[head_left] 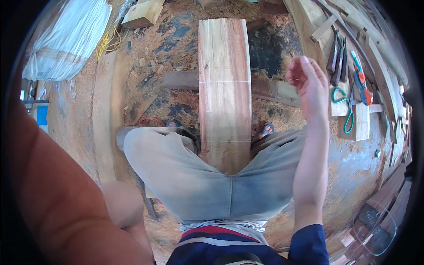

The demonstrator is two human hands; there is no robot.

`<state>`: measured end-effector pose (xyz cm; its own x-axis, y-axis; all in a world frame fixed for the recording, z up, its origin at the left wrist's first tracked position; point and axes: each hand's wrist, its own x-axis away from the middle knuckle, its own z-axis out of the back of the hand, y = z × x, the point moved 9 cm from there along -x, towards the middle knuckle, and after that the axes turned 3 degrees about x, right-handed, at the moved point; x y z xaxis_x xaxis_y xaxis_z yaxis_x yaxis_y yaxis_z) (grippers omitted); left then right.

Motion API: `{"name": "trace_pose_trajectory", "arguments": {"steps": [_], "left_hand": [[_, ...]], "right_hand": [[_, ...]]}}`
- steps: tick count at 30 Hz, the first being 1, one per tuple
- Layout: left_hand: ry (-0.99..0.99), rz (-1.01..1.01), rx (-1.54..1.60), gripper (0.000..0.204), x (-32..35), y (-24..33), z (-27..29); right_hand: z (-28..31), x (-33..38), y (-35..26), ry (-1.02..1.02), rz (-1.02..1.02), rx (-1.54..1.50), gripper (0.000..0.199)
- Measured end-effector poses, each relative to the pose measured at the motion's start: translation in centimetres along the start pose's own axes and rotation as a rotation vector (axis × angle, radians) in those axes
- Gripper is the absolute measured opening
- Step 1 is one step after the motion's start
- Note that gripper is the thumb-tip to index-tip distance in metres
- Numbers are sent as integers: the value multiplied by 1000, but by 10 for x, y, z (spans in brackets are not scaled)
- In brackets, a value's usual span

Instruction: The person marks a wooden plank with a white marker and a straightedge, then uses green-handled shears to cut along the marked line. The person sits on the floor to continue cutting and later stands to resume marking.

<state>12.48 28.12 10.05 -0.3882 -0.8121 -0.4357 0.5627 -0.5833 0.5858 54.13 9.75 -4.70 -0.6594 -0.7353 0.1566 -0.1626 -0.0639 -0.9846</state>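
Observation:
A long plank (225,62) with pale and reddish grain lies between my knees, pointing away from me. Thin pale lines cross it. My right hand (308,76) is raised to the right of the plank, touching nothing, its fingers loosely bent with nothing in them. My left arm (66,198) looms very large and blurred along the left edge, close to the camera; the fingers of that hand do not show. Right of my right hand, scissors with green handles (348,120), dark plier-like tools (338,62) and an orange-and-blue tool (363,86) rest on timber.
A dark crosspiece (181,81) runs beneath the plank. Sawdust and chips cover the ground. A white sack (70,39) and yellow cord (108,44) are at the far left, near a wood block (143,13). A long beam (104,119) lies left of my legs; timbers (380,75) line the right.

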Motion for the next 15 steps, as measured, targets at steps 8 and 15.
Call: {"name": "trace_pose_trajectory", "arguments": {"steps": [8, 15], "left_hand": [[131, -568, 594, 50, 40, 114, -32], [-194, 342, 85, 58, 15, -10, -149]], "right_hand": [[-35, 8, 6, -125, 173, 725, 35], [-28, 9, 21, -186, 83, 1064, 38]]}}
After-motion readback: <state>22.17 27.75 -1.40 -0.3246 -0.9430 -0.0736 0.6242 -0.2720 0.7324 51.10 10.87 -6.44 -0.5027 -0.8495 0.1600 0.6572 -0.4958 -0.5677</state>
